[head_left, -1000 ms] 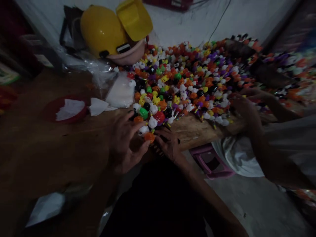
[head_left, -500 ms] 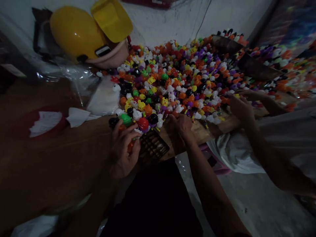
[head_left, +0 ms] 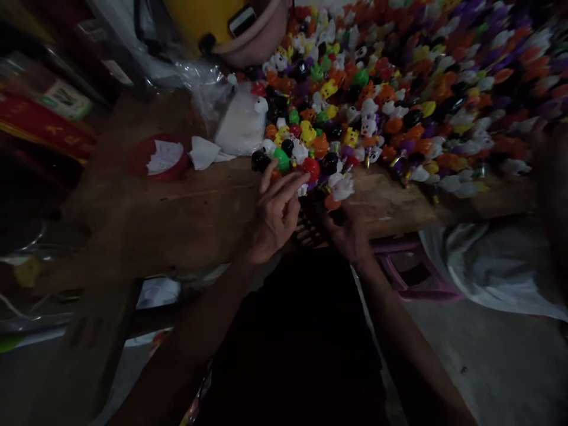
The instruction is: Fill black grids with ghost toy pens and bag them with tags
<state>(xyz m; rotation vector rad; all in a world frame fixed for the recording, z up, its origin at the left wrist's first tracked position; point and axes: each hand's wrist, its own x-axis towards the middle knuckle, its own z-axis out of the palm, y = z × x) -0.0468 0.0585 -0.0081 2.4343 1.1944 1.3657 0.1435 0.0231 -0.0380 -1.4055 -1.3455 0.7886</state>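
Slotted tray (head_left: pixel 309 231): dark, set at the near edge of the wooden table (head_left: pixel 195 219), between the two hands; taken as the landmark for all entries below.

Left hand (head_left: pixel 276 218): placed at the tray's left side, fingers bent and loosely fanned, the foremost fingertip brought up to a red figure (head_left: pixel 312 170) beyond the tray.

Right hand (head_left: pixel 349 234): placed at the tray's right side, with an orange figure (head_left: pixel 332 202) seen at its fingertips and a white figure (head_left: pixel 342 187) just beyond that. In the dim, smeared light it cannot be told whether anything is gripped by either hand.

Assorted figures (head_left: pixel 410 115): small, plastic, in many colours; heaped beyond the tray and to its right, the nearest crowded close to its far side.

Red bowl (head_left: pixel 138 155): well to the tray's left, with white papers (head_left: pixel 165 157) laid in it.

Pink basin (head_left: pixel 257 40): far beyond the tray, with a yellow helmet (head_left: pixel 189 23) set against it.

Purple stool (head_left: pixel 412 272): right of the tray, below table level.

Step in hand, as judged: figures being handled at the tray. For the next move, a sure pinch on the orange figure and a steadied tray would be called for.
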